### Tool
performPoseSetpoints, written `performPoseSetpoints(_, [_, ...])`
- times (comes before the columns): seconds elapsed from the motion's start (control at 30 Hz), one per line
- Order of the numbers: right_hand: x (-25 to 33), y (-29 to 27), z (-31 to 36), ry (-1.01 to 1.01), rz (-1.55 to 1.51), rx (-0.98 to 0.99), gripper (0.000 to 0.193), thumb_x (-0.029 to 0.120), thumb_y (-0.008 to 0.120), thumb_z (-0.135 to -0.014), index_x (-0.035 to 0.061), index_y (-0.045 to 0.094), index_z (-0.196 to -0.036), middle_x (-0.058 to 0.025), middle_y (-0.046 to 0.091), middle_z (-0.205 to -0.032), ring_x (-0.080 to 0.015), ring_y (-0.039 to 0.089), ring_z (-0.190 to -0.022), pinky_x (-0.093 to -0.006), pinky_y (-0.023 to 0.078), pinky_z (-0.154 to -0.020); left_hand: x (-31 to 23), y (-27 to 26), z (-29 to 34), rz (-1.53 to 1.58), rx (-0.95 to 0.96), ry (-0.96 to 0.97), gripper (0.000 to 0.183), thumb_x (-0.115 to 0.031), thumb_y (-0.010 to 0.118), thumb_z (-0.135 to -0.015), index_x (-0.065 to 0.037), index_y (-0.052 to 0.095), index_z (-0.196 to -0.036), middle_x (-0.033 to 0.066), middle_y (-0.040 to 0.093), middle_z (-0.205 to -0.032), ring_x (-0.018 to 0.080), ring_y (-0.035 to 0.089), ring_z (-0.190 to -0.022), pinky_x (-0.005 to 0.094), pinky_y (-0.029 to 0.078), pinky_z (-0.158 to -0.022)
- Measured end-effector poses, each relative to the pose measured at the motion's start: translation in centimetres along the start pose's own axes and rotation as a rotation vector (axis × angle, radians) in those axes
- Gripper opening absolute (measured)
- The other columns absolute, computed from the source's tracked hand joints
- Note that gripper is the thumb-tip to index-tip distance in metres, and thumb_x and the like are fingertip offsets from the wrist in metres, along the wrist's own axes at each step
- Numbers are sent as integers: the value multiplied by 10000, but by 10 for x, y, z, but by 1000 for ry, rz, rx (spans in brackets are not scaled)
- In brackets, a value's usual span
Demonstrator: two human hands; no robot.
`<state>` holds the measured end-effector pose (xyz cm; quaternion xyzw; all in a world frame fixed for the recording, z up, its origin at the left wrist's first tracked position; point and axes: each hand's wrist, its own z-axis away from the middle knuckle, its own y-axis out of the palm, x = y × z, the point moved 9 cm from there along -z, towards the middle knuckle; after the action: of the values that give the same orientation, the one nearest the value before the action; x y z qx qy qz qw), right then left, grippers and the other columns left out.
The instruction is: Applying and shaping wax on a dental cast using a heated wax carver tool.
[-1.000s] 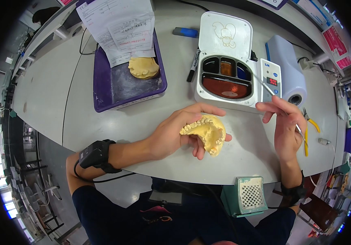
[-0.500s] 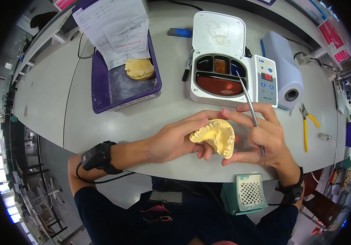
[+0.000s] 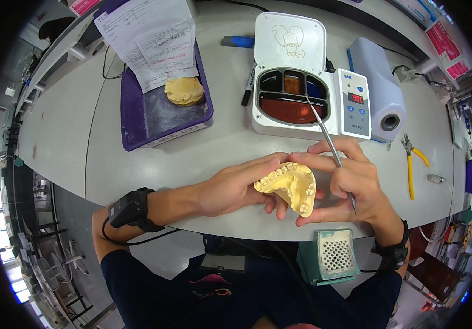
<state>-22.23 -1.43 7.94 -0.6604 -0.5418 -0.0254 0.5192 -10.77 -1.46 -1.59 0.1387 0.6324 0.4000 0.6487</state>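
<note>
A yellow plaster dental cast (image 3: 308, 183), an arch with teeth along its rim, is gripped by its left side between the thumb and fingers of my left hand (image 3: 225, 189). My right hand (image 3: 359, 183) holds a thin metal wax carving tool (image 3: 327, 135) slanting up and left. Its index finger and thumb reach to the cast's right side. The tool's tip overlaps the divider between the back compartments and the large red-brown one of a white wax pot (image 3: 259, 125); whether it touches the wax I cannot tell. The pot's lid (image 3: 291, 38) stands raised.
A purple tray (image 3: 131, 123) at the left carries papers (image 3: 148, 44) and another plaster cast (image 3: 184, 91). Beside the pot lie a black marker (image 3: 247, 93) and a blue-grey device (image 3: 376, 82). Yellow-handled pliers (image 3: 411, 170) lie right; a green perforated box (image 3: 332, 256) sits at the near edge.
The tool's tip has moved left and slightly nearer, from over the blue compartment to the divider by the red-brown one. My left hand still holds the cast, and the whole view has shifted slightly.
</note>
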Motion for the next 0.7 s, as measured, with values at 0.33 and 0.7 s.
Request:
performPoseSetpoints(0.33, [3, -3, 3, -52, -2, -52, 608, 287, 935, -577, 142, 349, -648, -84, 719, -1120, -289, 610, -1007, -375, 457, -802, -5, 5, 0, -24, 21, 16, 508, -372, 238, -1084, -51, 281, -1475, 115, 566, -1201, 153, 583, -921, 266, 446, -766])
performPoseSetpoints(0.7, [1, -8, 2, -46, -18, -71, 628, 351, 946, -553, 153, 357, -642, -107, 723, -1061, -290, 606, -987, -365, 445, -794, -8, 8, 1, -193, -73, 50, 580, -179, 525, -1014, -51, 229, -1496, 104, 613, -1149, 124, 600, -819, 279, 504, -757])
